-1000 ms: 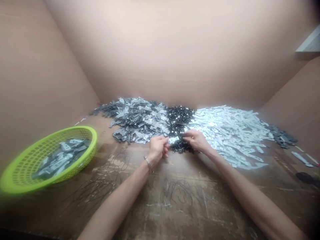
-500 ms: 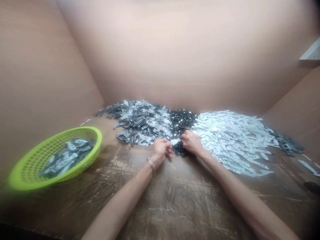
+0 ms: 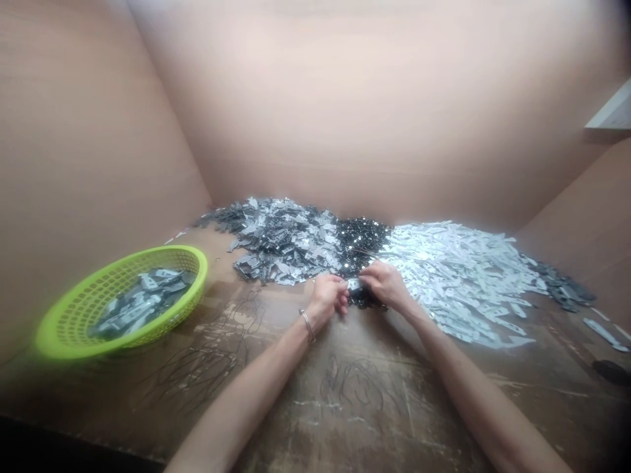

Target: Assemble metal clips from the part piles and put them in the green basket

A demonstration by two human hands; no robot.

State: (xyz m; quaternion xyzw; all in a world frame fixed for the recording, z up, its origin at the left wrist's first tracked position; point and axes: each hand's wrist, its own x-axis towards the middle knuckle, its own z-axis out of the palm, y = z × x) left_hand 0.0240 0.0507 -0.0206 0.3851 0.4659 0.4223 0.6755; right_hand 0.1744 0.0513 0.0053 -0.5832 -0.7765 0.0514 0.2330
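Observation:
My left hand is closed in a pinch on the left end of a small flat metal piece. From the other side my right hand pinches at the same piece, fingertips bent down; its fingers partly cover what they grip. Both hands are just in front of a heap of small black pins with shiny round heads. Left of that lies a pile of grey metal plates. On the right spreads a broad pile of long, pale metal strips.
A yellow-green plastic basket holding metal parts stands at the left. Dark pieces lie at the far right, near a lone strip. Cardboard-coloured walls enclose the worn tabletop.
The camera view has shifted slightly, moving the basket and hands rightward in the picture. My hands stay close together, and the right fingers have shifted on the small metal piece.

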